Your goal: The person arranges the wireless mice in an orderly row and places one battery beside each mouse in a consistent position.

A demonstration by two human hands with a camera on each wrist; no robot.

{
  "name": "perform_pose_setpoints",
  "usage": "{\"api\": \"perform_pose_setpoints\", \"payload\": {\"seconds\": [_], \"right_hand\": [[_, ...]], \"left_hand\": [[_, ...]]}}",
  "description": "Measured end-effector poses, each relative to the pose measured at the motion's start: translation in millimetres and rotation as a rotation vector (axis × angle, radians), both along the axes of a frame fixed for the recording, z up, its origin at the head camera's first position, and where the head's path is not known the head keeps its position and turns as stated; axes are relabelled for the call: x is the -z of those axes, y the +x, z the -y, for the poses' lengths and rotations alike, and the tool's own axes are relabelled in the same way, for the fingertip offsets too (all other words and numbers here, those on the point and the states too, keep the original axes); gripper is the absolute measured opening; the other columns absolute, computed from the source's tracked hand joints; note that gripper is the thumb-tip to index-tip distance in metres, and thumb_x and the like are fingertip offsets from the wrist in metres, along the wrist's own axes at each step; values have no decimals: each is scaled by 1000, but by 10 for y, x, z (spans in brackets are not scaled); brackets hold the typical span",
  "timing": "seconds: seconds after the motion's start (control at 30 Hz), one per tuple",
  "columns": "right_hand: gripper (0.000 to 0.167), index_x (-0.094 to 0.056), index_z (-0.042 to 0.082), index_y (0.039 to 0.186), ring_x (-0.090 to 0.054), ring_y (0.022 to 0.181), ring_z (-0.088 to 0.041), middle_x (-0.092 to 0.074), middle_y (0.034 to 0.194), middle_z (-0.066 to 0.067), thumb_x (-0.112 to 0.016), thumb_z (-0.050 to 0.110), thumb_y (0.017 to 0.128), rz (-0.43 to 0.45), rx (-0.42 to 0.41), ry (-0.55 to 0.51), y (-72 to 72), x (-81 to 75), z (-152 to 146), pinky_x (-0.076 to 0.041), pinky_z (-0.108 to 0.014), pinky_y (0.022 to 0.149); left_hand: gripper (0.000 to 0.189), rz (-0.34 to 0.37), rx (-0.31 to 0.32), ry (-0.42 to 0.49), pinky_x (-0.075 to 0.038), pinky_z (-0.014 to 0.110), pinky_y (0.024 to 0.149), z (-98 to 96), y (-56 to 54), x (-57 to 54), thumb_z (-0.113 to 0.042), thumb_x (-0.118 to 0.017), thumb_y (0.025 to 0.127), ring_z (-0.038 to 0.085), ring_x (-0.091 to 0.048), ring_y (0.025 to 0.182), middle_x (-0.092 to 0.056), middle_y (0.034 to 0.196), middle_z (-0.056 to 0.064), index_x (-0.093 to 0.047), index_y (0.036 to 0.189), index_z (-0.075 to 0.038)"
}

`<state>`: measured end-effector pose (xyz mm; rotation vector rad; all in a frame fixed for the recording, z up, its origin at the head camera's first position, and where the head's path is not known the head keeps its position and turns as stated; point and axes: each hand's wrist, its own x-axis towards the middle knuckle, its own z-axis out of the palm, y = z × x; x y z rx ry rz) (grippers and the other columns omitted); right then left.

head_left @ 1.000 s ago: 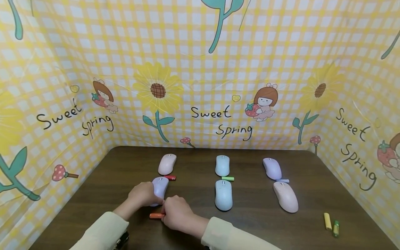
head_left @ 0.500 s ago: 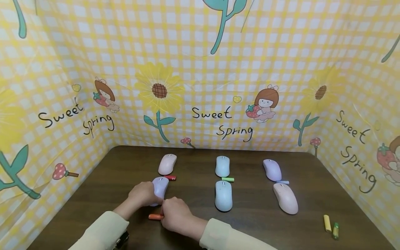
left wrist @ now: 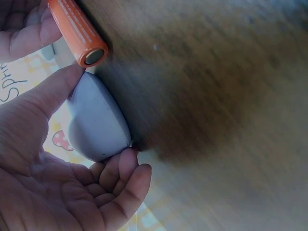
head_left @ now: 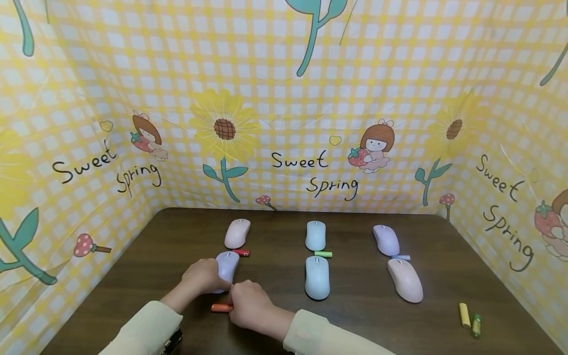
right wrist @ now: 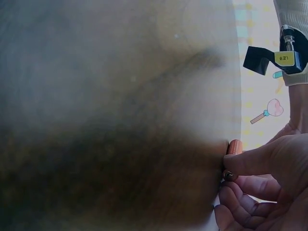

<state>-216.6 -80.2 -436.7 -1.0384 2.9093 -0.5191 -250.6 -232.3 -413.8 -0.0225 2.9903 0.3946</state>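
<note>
My left hand (head_left: 201,276) grips a lavender computer mouse (head_left: 228,264) at the front left, thumb on one side and fingertips on the other. In the left wrist view the mouse (left wrist: 98,120) shows its smooth rounded back end. Just to the right, my right hand (head_left: 253,304) pinches an orange battery (head_left: 220,307), which lies crosswise near the mouse's back end. The left wrist view shows one flat metal end of the battery (left wrist: 79,36) close to my left thumb tip. Seen from the right wrist, thumb and fingers hold the battery (right wrist: 234,147) near its other end.
Beyond the lavender mouse are a red battery (head_left: 242,253) and a pink mouse (head_left: 237,233). Two blue mice (head_left: 317,278) flank a green battery (head_left: 324,254). Farther right, a blue battery (head_left: 401,257) lies between two mice. Yellow (head_left: 464,315) and green batteries (head_left: 477,325) lie front right.
</note>
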Motion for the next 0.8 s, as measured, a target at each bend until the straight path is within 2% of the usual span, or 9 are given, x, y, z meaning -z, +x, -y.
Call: {"api": "perform_pose_setpoints", "payload": {"seconds": [0.17,0.4,0.63,0.8], "right_hand": [[30,-57,21,54,-43,51,-8,-46,55,11,-76,4,69,15,-1,3,-10,2,0,-35,-23,47],[30,-56,19,51,-42,50,-8,-45,54,10,-75,4,68,-17,-37,-15,-18,12,-22,-34,-23,47],[21,-65,20,62,-46,54,-6,-50,60,11,-82,12,71,42,-23,-1,-21,-12,-25,-38,-22,51],[23,-64,21,61,-47,54,-6,-50,59,12,-85,16,71,33,-15,6,-18,-13,-22,-39,-22,52]], "left_hand": [[50,-2,-1,-6,-45,39,54,1,0,-8,-42,-82,65,24,-53,64,-55,74,9,-61,83,-1],[50,7,1,-9,-45,38,53,2,-21,4,-42,-83,66,23,-53,63,-54,73,9,-61,83,0],[49,18,-3,-6,-45,37,53,-4,-17,-5,-40,-82,66,23,-53,63,-54,73,9,-60,84,0],[49,15,-4,-2,-45,37,53,-7,-17,-10,-40,-82,66,24,-53,63,-54,73,9,-60,84,0]]}}
